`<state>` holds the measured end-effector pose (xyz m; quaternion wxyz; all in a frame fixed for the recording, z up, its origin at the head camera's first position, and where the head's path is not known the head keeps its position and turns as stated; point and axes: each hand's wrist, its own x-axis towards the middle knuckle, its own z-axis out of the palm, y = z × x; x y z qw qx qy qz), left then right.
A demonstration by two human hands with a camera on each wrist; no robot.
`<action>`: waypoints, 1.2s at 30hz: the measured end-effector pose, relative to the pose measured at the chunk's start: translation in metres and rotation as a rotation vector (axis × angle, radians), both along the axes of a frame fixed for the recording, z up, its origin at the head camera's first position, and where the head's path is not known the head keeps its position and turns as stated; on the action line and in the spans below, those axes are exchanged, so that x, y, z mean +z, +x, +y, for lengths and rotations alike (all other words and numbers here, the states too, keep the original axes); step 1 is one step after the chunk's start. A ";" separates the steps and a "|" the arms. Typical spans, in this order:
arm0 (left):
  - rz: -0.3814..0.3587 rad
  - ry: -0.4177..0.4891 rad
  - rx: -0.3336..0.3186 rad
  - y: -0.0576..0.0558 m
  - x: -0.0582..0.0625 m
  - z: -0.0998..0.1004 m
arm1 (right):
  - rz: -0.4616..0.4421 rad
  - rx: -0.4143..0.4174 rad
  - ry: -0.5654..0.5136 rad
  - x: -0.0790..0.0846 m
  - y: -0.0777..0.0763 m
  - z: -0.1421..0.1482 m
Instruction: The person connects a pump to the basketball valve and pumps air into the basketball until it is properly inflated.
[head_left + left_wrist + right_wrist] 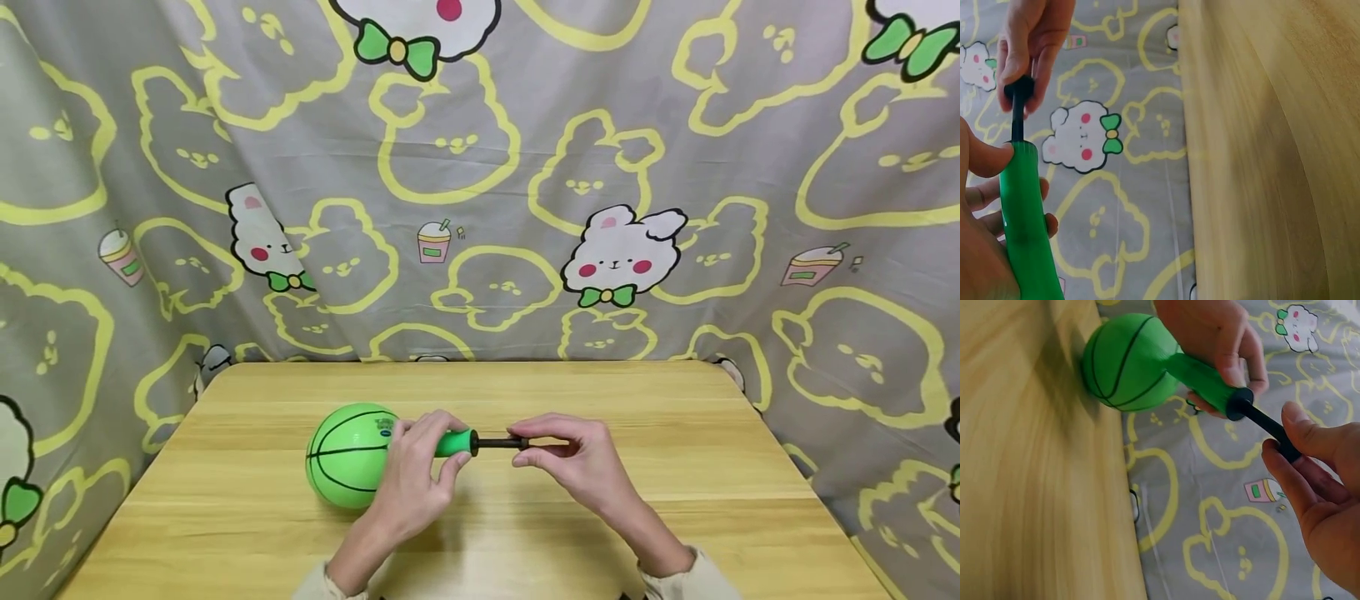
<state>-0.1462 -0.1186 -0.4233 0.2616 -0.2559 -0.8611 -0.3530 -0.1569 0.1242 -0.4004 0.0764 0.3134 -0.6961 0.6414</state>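
Observation:
A green ball (347, 458) with black seam lines sits on the left part of the table. Beside it my left hand (415, 475) grips the green barrel of a hand pump (454, 443), which lies level and points at the ball. The barrel's far end meets the ball in the right wrist view, where the joint is partly behind my left hand. From the black cap a dark rod (1262, 421) sticks out to the right. My right hand (573, 458) pinches the black handle (1287, 450) at the rod's end between thumb and fingers.
The light wooden table (675, 433) spreads around both hands. Behind it and at both sides hangs a grey curtain (495, 333) with yellow outlines and white cartoon animals, close along the table's back edge.

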 end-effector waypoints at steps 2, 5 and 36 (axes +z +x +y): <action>-0.007 0.005 -0.001 0.000 0.000 0.001 | 0.002 0.001 -0.006 -0.002 -0.001 -0.005; -0.017 0.008 -0.002 0.001 0.000 0.003 | 0.001 -0.001 -0.007 -0.006 -0.002 -0.012; -0.004 -0.054 -0.023 0.004 -0.007 -0.003 | -0.031 0.008 0.099 -0.002 0.018 0.017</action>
